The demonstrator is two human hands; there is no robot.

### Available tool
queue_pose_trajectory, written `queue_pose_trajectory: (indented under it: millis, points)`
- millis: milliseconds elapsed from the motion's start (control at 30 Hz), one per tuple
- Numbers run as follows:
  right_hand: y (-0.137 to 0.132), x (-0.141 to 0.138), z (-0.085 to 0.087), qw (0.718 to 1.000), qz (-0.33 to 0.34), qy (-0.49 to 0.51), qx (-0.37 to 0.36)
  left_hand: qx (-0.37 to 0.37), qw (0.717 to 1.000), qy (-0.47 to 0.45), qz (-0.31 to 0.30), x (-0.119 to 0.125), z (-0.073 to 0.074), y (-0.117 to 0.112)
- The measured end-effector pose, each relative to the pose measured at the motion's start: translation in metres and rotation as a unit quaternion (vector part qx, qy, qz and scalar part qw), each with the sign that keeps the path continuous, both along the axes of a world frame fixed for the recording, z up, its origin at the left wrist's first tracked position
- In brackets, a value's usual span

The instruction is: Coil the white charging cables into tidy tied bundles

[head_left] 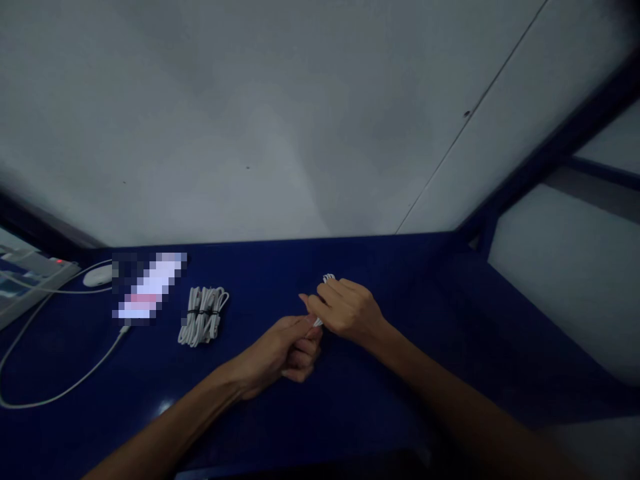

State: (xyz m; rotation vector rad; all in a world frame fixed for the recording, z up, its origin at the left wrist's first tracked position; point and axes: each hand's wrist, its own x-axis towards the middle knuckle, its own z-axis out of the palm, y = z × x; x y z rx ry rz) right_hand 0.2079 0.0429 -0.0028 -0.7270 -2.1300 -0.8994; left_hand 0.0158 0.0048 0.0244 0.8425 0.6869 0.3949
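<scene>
A folded white cable (329, 277) is held between my two hands above the blue table. My left hand (295, 347) is closed, its thumb and fingers pinching the cable's near end. Over the far part curls my right hand (350, 307), also closed, with the cable's looped end poking out beyond its fingers. Most of this cable is hidden by the hands, so I cannot see whether a tie is round it. To the left lie several coiled white cables (203, 317) side by side, bound with black ties.
A phone with a blurred, lit screen (147, 293) lies at the left, a white charging cable (90, 385) plugged into it. Behind it are a white rounded object (99, 275) and a power strip (60, 270) with a red light. A pale wall (280, 133) rises behind the blue table (260, 273).
</scene>
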Motion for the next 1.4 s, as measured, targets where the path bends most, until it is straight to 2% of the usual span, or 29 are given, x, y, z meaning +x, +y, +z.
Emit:
queue_pose_trajectory:
  millis: [100,167,333,533,700,933,1167,1400]
  points:
    - [0.001,0.000,-0.001,1.000,0.025,0.005,0.019,-0.002,1.000,-0.012,0.013,0.001,0.003,-0.002]
    - [0.002,-0.001,-0.003,1.000,0.019,0.006,0.020,0.001,1.000,-0.015,0.018,0.001,0.003,-0.002]
    - [0.006,-0.002,-0.009,0.999,-0.005,0.013,0.031,0.020,1.000,-0.008,0.011,0.003,-0.006,-0.002]
    - [0.011,-0.002,-0.007,0.999,-0.013,0.006,0.032,0.094,0.995,-0.003,0.016,0.005,-0.011,-0.003]
    - [0.011,-0.001,-0.009,0.999,-0.028,0.002,0.023,0.183,0.981,0.045,0.044,0.003,-0.015,0.000]
    - [0.004,-0.006,-0.009,0.998,-0.052,0.016,0.017,0.177,0.981,0.052,0.054,0.002,-0.018,0.007]
    - [0.006,-0.009,-0.019,0.998,-0.051,0.016,0.022,0.141,0.988,0.044,0.034,0.003,-0.021,0.002]
    - [0.011,-0.006,-0.016,0.998,-0.049,0.009,0.026,0.126,0.991,0.007,0.041,0.005,-0.019,0.003]
